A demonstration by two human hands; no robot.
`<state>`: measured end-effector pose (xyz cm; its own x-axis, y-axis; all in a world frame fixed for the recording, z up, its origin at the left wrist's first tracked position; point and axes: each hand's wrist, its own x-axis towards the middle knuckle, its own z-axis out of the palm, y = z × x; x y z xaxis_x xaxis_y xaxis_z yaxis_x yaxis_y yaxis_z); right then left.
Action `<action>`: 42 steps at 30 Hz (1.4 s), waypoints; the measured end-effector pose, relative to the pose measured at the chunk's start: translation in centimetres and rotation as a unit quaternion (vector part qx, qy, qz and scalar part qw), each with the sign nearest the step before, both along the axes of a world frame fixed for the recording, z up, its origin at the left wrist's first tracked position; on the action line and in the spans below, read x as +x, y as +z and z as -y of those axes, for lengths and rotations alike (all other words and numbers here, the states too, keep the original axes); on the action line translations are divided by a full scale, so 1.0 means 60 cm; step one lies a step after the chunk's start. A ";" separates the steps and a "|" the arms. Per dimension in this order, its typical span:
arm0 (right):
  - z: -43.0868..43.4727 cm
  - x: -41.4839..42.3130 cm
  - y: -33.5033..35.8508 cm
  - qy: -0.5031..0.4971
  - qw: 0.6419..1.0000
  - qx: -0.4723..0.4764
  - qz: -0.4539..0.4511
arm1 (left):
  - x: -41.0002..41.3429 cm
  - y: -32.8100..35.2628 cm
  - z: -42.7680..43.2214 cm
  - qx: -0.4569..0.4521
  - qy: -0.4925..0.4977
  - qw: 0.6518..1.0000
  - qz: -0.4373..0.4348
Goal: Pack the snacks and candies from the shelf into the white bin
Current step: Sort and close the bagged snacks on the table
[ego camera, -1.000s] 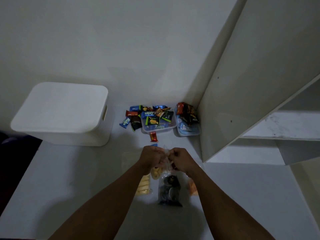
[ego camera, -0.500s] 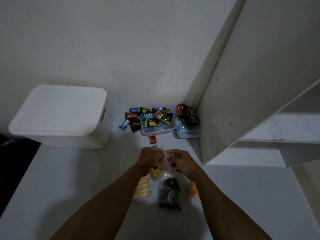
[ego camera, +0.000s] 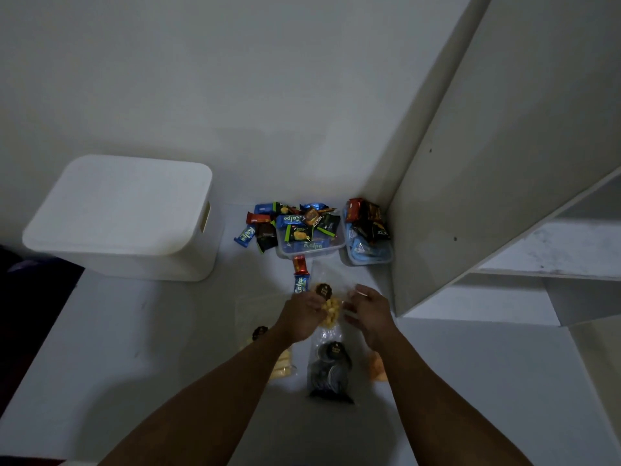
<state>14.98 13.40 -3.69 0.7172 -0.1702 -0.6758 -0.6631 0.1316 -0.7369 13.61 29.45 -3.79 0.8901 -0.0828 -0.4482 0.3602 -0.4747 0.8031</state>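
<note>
Both my hands hold a clear bag of yellow snacks point(ego camera: 328, 311) above the white surface, a dark round sticker near its top. My left hand point(ego camera: 302, 316) grips its left side; my right hand point(ego camera: 368, 312) holds its right edge. Just below them lies a clear bag of dark round cookies point(ego camera: 331, 371). A bag of pale yellow sticks point(ego camera: 284, 364) lies to the left, partly under my left arm. An orange snack bag point(ego camera: 376, 366) shows beside my right arm. The white bin point(ego camera: 124, 213) stands at the left with its lid on.
Two clear tubs heaped with wrapped candies point(ego camera: 307, 230) point(ego camera: 368, 233) sit against the back wall. Loose wrappers lie beside them and two small packets point(ego camera: 300, 274) lie in front. A white shelf panel point(ego camera: 487, 169) rises at the right.
The yellow snack bag has come up between my hands and its sticker now shows. My hands have moved slightly apart.
</note>
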 end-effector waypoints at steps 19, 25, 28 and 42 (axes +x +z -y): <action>0.003 -0.119 -0.062 0.120 0.970 -0.212 0.006 | -0.104 -0.049 0.039 0.038 -0.123 0.990 -0.058; -0.005 -0.127 -0.010 0.154 0.961 -0.208 0.096 | -0.088 -0.015 0.036 -0.019 0.066 0.991 -0.115; -0.012 -0.131 0.018 0.143 0.951 -0.213 0.175 | -0.059 0.026 0.033 -0.131 0.219 0.958 -0.128; -0.038 -0.093 0.074 0.142 0.974 -0.044 0.170 | -0.048 0.079 -0.006 -0.365 0.198 0.895 -0.164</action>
